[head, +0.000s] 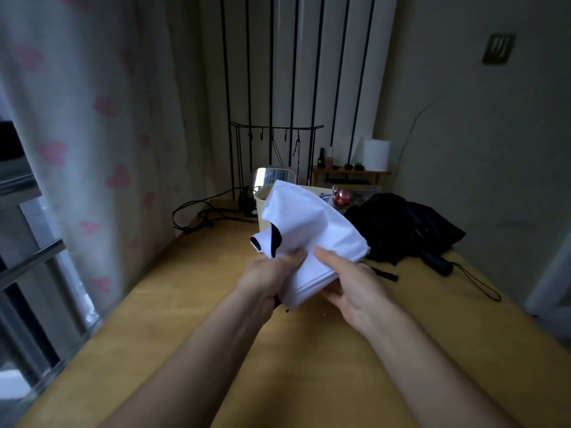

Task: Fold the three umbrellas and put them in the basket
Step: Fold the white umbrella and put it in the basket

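I hold a white umbrella (pixel 309 230) with a black inner lining above the wooden table (pixel 309 350). My left hand (pixel 268 279) grips its lower end, fingers curled round the gathered cloth. My right hand (pixel 352 288) holds the cloth from the right, thumb on top and fingers underneath. A black umbrella (pixel 401 227) lies loose and crumpled on the table to the right, its handle (pixel 437 264) and wrist strap pointing toward the near right. A cream basket (pixel 262 205) stands behind the white umbrella, mostly hidden by it.
A small mirror (pixel 272 177) and a black wire rack (pixel 275 149) stand behind the basket. A low wooden shelf (pixel 349 174) with bottles and a white roll is at the back right. Black cables (pixel 210 214) lie at the back left. A curtain (pixel 92 149) hangs left.
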